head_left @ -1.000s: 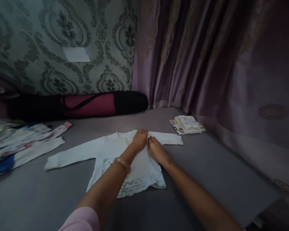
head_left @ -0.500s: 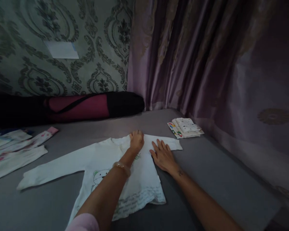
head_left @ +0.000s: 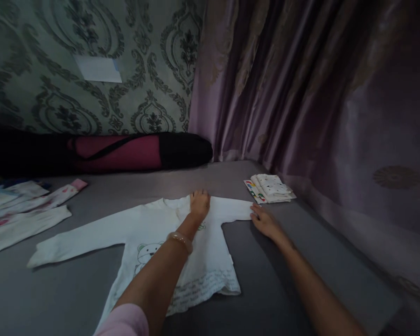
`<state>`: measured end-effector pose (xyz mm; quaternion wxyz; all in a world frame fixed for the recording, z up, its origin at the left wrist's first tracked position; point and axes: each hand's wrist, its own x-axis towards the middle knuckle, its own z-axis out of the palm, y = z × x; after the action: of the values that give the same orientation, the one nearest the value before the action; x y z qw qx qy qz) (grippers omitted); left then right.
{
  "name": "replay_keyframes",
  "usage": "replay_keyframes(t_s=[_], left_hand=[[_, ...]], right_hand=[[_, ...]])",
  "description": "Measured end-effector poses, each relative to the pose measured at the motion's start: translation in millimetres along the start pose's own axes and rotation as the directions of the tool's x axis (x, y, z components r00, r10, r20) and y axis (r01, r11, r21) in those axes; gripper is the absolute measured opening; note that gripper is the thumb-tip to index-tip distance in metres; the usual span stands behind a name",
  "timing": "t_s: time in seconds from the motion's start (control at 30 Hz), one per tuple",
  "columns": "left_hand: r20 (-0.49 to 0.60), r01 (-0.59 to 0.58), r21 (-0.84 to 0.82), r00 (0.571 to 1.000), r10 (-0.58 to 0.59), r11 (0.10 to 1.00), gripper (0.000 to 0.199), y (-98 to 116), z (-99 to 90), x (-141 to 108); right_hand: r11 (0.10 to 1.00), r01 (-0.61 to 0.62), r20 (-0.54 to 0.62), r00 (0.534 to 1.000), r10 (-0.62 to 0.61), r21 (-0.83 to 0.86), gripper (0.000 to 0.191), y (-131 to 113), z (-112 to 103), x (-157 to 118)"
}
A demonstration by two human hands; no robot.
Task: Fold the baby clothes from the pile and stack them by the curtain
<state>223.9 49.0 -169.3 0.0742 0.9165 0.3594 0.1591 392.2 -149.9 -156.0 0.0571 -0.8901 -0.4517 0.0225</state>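
A small white long-sleeved shirt (head_left: 140,224) lies spread out on a grey sheet (head_left: 266,284), with a bear print on its chest and lettering along the hem. My left hand (head_left: 200,205), a bangle on its wrist, presses on the shoulder near the neckline with its fingers curled into the cloth. At the cuff of the right-hand sleeve, my right hand (head_left: 266,221) has its fingers closed around the edge. The other sleeve stretches out toward the left. My left forearm covers part of the shirt's front.
Folded clothes (head_left: 271,187) sit in a small stack beyond my right hand. Several loose garments (head_left: 28,224) lie at the far left. A long black and maroon bag (head_left: 126,151) rests along the wall. Purple curtains (head_left: 252,93) hang behind and to the right.
My right hand has slid right along the sleeve, from lying flat near the underarm to gripping the cuff. My left hand stays at the shoulder.
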Motion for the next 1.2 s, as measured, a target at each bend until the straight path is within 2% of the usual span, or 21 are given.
replay_keyframes(t_s=[0.1, 0.17, 0.23, 0.33, 0.43, 0.6, 0.83, 0.93, 1.03, 1.2], left_hand=[[-0.038, -0.027, 0.018, 0.999, 0.027, 0.999, 0.033, -0.2, -12.3, -8.2], [-0.054, -0.049, 0.052, 0.997, 0.052, 0.997, 0.032, -2.4, -18.6, -17.7], [-0.03, -0.098, 0.074, 0.994, 0.101, 0.992, 0.032, -6.6, -19.8, -28.3], [-0.02, -0.165, 0.09, 0.986, 0.167, 0.982, 0.04, -15.1, -10.5, -41.1], [-0.004, -0.146, 0.106, 0.989, 0.147, 0.984, 0.048, -22.5, 3.8, -47.0], [0.028, -0.07, 0.118, 0.997, 0.067, 0.991, 0.054, -23.9, 11.9, -48.6], [0.037, -0.068, 0.098, 0.997, 0.065, 0.993, 0.067, -20.6, 5.1, -49.5], [0.049, -0.055, 0.089, 0.997, 0.051, 0.994, 0.069, -21.3, 5.5, -49.1], [0.049, -0.049, 0.081, 0.998, 0.045, 0.996, 0.072, -22.6, 7.6, -49.3], [0.071, -0.071, 0.048, 0.995, 0.068, 0.996, 0.067, -23.1, 5.7, -47.6]], right_hand=[[1.0, 0.006, -0.077, 0.997, -0.006, 0.005, 0.042, -24.2, -9.2, 6.3], [0.995, 0.093, -0.104, 0.99, -0.091, 0.018, 0.043, -52.2, -7.9, 10.0], [0.976, 0.215, -0.083, 0.974, -0.211, 0.04, 0.045, -83.8, 0.0, 12.7], [0.927, 0.367, -0.05, 0.93, -0.365, 0.072, 0.049, -122.3, 17.4, 14.7], [0.912, 0.396, -0.008, 0.918, -0.398, 0.104, 0.054, -136.4, 30.8, 15.1], [0.954, 0.292, 0.037, 0.955, -0.295, 0.073, 0.066, -116.4, 33.6, 15.5], [0.992, 0.106, 0.053, 0.993, -0.102, -0.075, 0.066, -58.0, 25.2, 18.4], [0.986, 0.095, -0.009, 0.995, -0.097, -0.14, 0.063, -26.3, 24.9, 17.6], [0.985, 0.112, -0.102, 0.987, -0.126, -0.128, 0.061, 2.4, 31.2, 17.8], [0.977, 0.203, -0.18, 0.96, -0.213, -0.071, 0.06, 27.8, 45.2, 25.7]])
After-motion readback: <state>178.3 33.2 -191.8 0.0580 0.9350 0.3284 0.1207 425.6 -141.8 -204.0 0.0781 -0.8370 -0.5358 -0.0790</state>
